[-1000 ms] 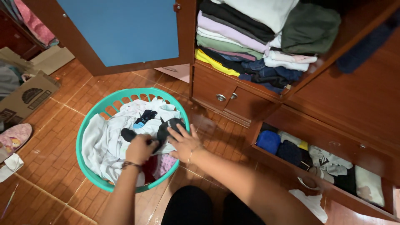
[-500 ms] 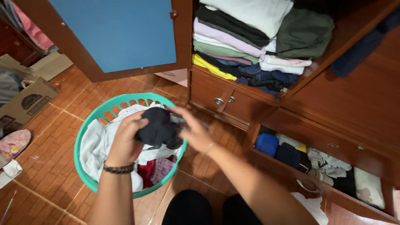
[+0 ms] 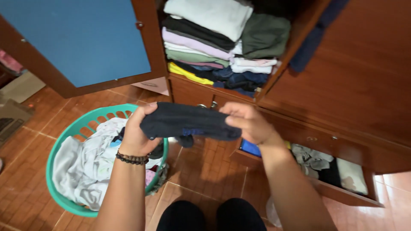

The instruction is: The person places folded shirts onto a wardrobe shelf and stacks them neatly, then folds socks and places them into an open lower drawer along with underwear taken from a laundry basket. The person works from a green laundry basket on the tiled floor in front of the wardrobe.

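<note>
Between both hands I hold a dark navy sock (image 3: 188,122) stretched out flat, raised above the floor. My left hand (image 3: 138,132), with a bead bracelet at the wrist, grips its left end. My right hand (image 3: 248,122) pinches its right end. A second dark piece hangs below the sock's middle. Below and to the left stands a teal laundry basket (image 3: 64,137) filled with white and mixed clothes (image 3: 92,162). An open wooden drawer (image 3: 342,194) with rolled socks and small garments lies at the lower right.
An open wardrobe shelf holds stacks of folded clothes (image 3: 214,47). A blue-panelled door (image 3: 81,38) stands open at the left. Two small closed drawers with metal knobs sit behind the sock. A cardboard box (image 3: 10,119) is at the far left on the tiled floor. My dark-clad knees are at the bottom edge.
Both hands lifted the dark sock out of the basket, rose and moved right, then spread it out flat between them. The view shifted right toward the wardrobe.
</note>
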